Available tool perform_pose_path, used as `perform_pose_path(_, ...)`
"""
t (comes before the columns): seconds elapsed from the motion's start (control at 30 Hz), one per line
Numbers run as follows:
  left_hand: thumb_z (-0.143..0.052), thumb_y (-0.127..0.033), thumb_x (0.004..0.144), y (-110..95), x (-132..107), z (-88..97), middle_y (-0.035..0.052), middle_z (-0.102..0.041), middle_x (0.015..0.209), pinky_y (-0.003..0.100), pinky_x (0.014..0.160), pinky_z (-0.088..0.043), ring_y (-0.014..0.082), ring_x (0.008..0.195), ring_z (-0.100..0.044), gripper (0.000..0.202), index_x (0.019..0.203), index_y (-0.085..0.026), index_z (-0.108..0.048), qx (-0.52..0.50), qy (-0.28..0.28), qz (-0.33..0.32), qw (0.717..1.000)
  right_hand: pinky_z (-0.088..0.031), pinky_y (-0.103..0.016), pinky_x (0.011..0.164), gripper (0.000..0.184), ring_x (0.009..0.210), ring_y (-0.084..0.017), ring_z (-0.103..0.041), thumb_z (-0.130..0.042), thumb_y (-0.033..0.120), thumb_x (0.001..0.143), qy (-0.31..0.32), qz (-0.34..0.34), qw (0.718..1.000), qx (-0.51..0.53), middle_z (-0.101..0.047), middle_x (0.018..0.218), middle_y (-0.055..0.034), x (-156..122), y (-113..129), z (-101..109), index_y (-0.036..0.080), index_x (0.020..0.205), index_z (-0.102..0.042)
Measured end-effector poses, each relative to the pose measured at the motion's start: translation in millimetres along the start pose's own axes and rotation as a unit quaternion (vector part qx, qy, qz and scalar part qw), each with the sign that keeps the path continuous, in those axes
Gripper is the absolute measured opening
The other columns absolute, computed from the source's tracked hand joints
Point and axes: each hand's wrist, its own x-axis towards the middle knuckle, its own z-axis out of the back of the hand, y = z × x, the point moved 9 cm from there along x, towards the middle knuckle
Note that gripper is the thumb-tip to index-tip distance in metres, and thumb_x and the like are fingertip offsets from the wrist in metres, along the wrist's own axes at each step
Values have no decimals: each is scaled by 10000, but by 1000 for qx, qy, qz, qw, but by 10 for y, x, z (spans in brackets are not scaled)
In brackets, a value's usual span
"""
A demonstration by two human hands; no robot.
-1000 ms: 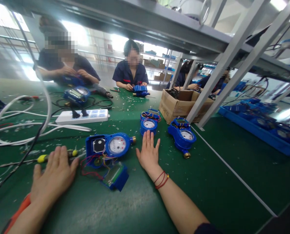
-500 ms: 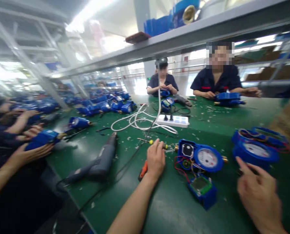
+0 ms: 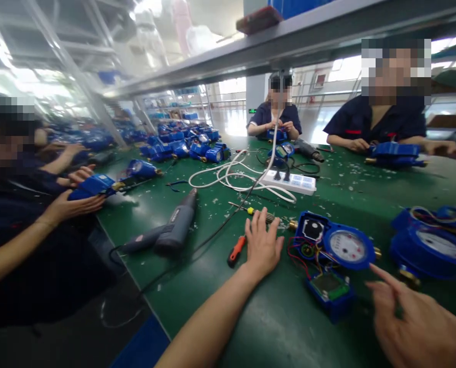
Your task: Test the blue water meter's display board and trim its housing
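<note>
The person's left hand (image 3: 264,245) is palm down over the green bench (image 3: 274,327), fingers spread apart, with the fingertips over the handle of a yellow-and-black screwdriver (image 3: 250,210) and partly hiding it. An orange-and-black screwdriver (image 3: 236,251) lies just beside the outer edge of that hand. The right hand (image 3: 419,317) is blurred: its index finger is stretched out towards the rim of a blue meter (image 3: 347,247) — whether it touches cannot be told, nor whether the other fingers hold anything.

This meter lies dial up between the two hands, its side compartment uncovered. Thin red and yellow wires run from it to a display unit (image 3: 329,289) on the near side. A second meter (image 3: 429,258) sits to the right, beyond the right hand.

A grey heat gun (image 3: 176,225) lies left of the screwdrivers, and a black cable (image 3: 220,227) crosses the bench between them. Farther back is a white power strip (image 3: 291,182); a white cable (image 3: 276,135) hangs in front of a co-worker (image 3: 258,122) across the bench — partly blocking the view of that person
</note>
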Motion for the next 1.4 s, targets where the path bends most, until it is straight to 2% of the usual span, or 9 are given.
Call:
perform_pose_path(0.2,-406,-190,849,-518,-335,222,152,-531,1256,454,1009,-296,231,1203,-447,409,1254,-137,-408,-162,-45,-106,980,-403,-435,878,339,1102,-277,-517,-410,184,866,88,153,975,132,-598,1142,-138,-283,960,32,118,1184,-508)
perform_pose_path(0.3,-426,-197,853,-771,-541,174,48,-702,933,259,728,-447,132,797,-649,348,1196,-198,-491,-213,28,-204,955,-471,-381,797,294,953,-234,-586,-444,143,835,70,81,978,177,-629,1009,-126,-405,902,34,143,1119,-518)
perform_pose_path(0.43,-522,-162,821,-830,-553,103,-1,-675,621,264,539,-374,118,495,-588,343,1162,-191,-538,-191,80,-205,957,-474,-258,565,139,604,-144,-605,-447,180,880,89,10,974,209,-660,734,-13,-333,598,-4,218,957,-556)
perform_pose_path(0.6,-536,-166,787,-746,-349,68,164,-441,1337,558,1008,-207,332,1250,-376,589,1341,-221,-346,-83,67,-127,986,-432,-434,848,331,1038,-260,-533,-486,176,870,27,-95,992,73,-569,1118,-123,-42,46,-15,203,1200,-478)
perform_pose_path(0.77,-515,-224,810,-437,-250,-126,155,-231,1463,550,1078,-25,317,1343,-190,585,1354,-172,-305,-146,112,32,983,-227,-573,1034,647,1323,-314,-184,-439,328,862,54,-163,978,123,-194,1432,-180,-169,-158,-259,131,1397,-134)
perform_pose_path(0.9,-475,-355,835,-3,-340,-379,115,-448,1282,427,916,-407,214,985,-556,497,1284,-201,-325,-351,140,261,888,-364,-539,961,611,1192,-305,-400,-399,434,862,116,-241,932,243,-295,1346,-188,-499,-108,-475,130,1354,-199)
perform_pose_path(1.03,-447,-476,823,110,-506,-603,87,-527,1050,356,763,-480,203,920,-562,419,1108,-170,-413,-406,190,376,811,-417,-539,914,811,1136,-337,-452,-623,434,741,213,-291,899,250,-394,1279,-214,-708,-8,-645,117,1343,-181)
perform_pose_path(1.2,-481,-504,793,-254,-687,-756,83,-591,961,323,697,-486,181,815,-590,401,967,-144,-504,-496,331,398,697,-438,-494,913,726,1080,-314,-506,-712,269,648,221,-273,906,236,-517,1180,-150,-636,27,-629,154,1265,-348)
perform_pose_path(1.4,-695,-374,663,-487,-763,-722,-4,-599,667,239,590,-445,131,628,-564,382,928,-139,-553,-528,403,375,647,-402,-459,959,685,1122,-285,-467,-692,234,672,141,-241,928,246,-487,1206,-133,-523,31,-462,162,1263,-355)
